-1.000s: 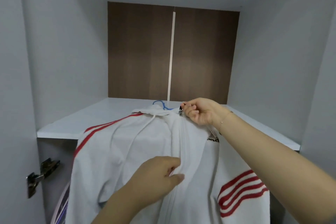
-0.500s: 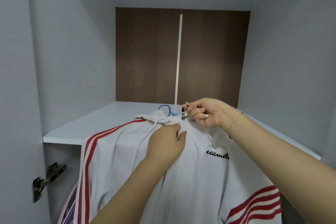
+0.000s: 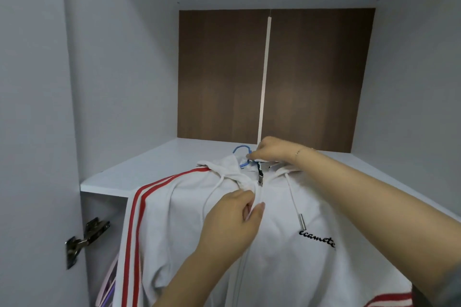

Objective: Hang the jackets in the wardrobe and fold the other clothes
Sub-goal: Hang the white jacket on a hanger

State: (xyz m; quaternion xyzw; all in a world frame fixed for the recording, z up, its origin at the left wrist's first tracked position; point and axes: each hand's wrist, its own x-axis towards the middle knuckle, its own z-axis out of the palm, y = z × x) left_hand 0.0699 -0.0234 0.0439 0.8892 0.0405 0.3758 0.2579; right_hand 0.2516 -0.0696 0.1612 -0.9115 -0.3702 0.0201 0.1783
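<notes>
Left hand (image 3: 233,217) pinches jacket (image 3: 287,269) (shelf edge (image 3: 104,188) behind).

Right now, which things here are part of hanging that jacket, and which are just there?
In the job: white striped jacket, blue hanger hook, zip pull, left hand, right hand.

Just there: shelf, door hinge, pink hangers.

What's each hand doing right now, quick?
Left hand: pinching the white jacket front beside its zipper.
Right hand: gripping the blue hanger hook at the collar.
</notes>
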